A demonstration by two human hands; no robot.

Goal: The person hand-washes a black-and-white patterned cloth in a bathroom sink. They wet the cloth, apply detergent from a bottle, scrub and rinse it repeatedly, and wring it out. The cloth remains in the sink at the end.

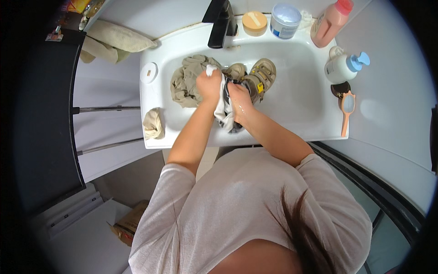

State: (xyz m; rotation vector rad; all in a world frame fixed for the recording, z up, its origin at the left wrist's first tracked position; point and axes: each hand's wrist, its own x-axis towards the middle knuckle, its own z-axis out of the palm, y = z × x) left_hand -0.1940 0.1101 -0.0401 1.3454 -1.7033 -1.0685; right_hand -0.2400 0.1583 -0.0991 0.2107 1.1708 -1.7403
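Over the white sink basin (301,102), my left hand (209,85) is closed around a white and dark cloth (224,111), and a white tip sticks out above the fist. My right hand (240,97) grips the same cloth just to the right, its wrist wet. The cloth hangs down between my hands towards the basin's near side. Behind my left hand lies a bunched khaki garment (188,80). A beige sandal (263,75) with a yellow buckle rests beyond my right hand. A second sandal (236,71) is partly hidden by my hands.
A black faucet (219,27) stands at the back. Jars (286,22), a pink bottle (330,25), a pump bottle (342,68) and a hand mirror or brush (347,109) line the back and right rim. A crumpled beige cloth (153,124) sits on the left rim, near towel bars (109,109).
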